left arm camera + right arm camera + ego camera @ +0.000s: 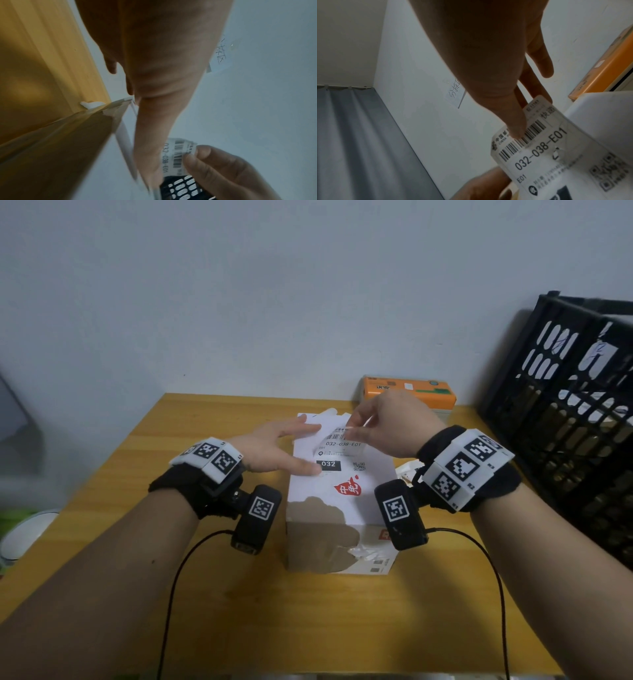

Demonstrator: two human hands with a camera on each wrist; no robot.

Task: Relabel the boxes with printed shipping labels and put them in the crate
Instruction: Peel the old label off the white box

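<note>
A white cardboard box (342, 494) with torn patches stands upright mid-table. A printed shipping label (340, 441) reading 032-038-E01 is peeled up from the box's top face. My right hand (383, 422) pinches the label's upper edge between thumb and fingers; the right wrist view shows the label (539, 146) under the thumb. My left hand (274, 450) lies flat with straight fingers on the box's top left, its thumb beside a black 032 patch. In the left wrist view the label (176, 155) curls in the right hand's fingers (202, 152). The black plastic crate (568, 412) stands at the right.
An orange-topped box (409, 392) sits behind the white box by the wall. Paper scraps (409, 470) lie on the wooden table (205, 594) right of the box. A white round object (24, 532) sits off the table's left edge. Cables trail from both wrists.
</note>
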